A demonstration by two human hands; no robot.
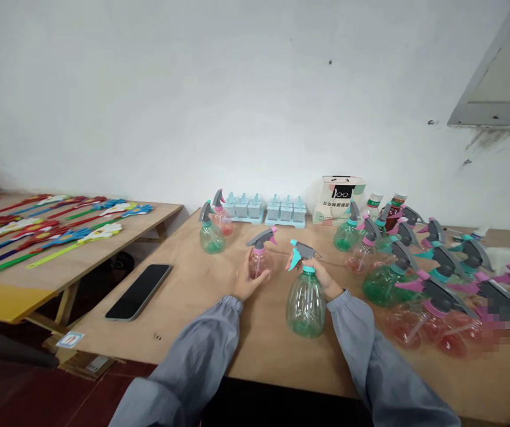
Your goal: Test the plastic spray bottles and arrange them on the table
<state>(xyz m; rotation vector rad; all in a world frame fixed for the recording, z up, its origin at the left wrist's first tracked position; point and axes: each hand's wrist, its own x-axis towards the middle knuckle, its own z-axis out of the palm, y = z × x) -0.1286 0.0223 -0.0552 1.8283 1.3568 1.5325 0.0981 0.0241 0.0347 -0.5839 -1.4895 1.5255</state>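
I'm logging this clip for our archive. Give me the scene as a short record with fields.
Left hand: wrapped around pink spray bottle, upright
Right hand: behind neck of green spray bottle, upright
Surface: plywood table
Right side: many more spray bottles, standing and lying
Also: black phone, blue ice-pop moulds by wall

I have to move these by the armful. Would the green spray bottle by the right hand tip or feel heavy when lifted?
The green spray bottle looks see-through and empty, so it is probably light. Its thin ribbed plastic may flex under a squeeze. Standing tall with the trigger head on top, it could tip if pushed; the right hand rests at its neck.
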